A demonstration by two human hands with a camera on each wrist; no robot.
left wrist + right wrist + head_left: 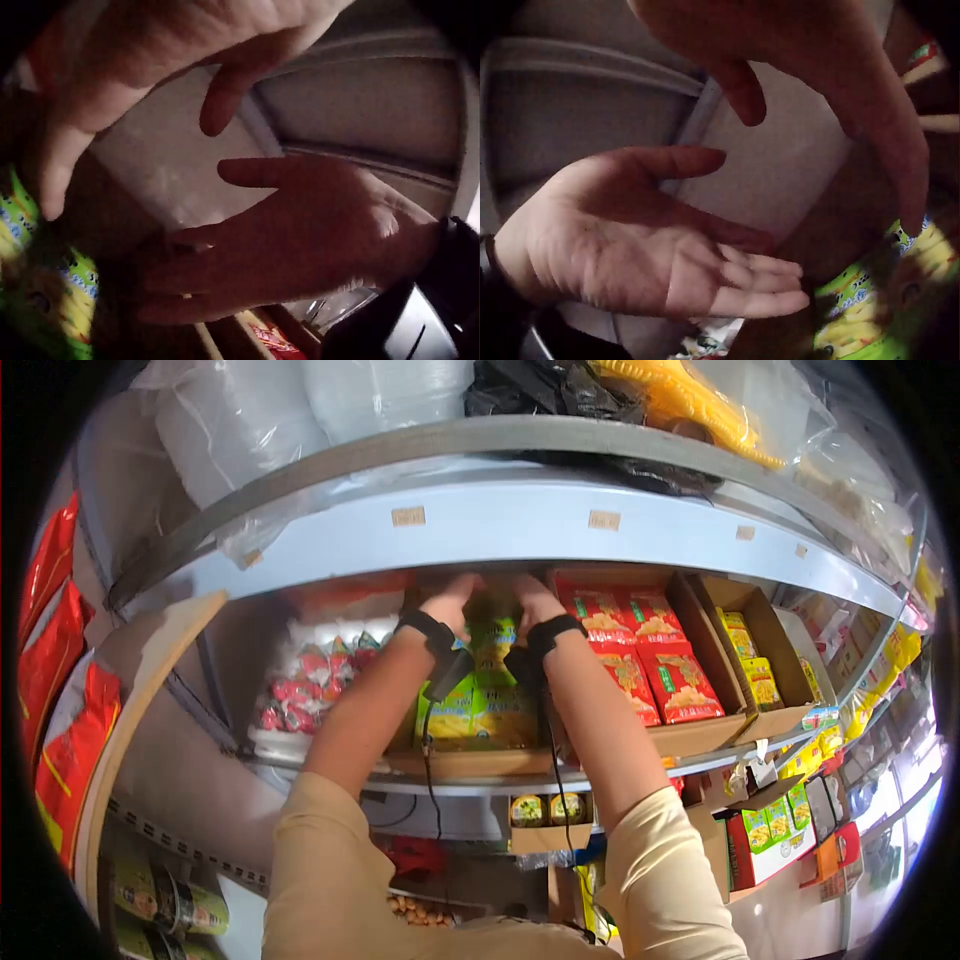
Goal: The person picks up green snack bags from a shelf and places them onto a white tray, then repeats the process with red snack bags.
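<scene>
Reaching into a cardboard box (470,763) of green and yellow packets (505,715) are my left hand (452,605) and my right hand (537,600), near its back under the upper shelf. The left wrist view has my left hand (172,60) above and my right hand (300,232) below, palms facing with a gap between, fingers extended. Green packets (75,289) lie beyond the fingertips. From the right wrist, my right hand (802,45) is above and my left hand (630,247) shows its bare palm. Neither hand holds anything.
Red packets (685,680) fill a box on the right, beside a box of yellow packets (760,680). Small red-wrapped items (305,685) lie on the left. The upper shelf's edge (510,525) crosses above the hands, and plastic bags (390,395) sit on top.
</scene>
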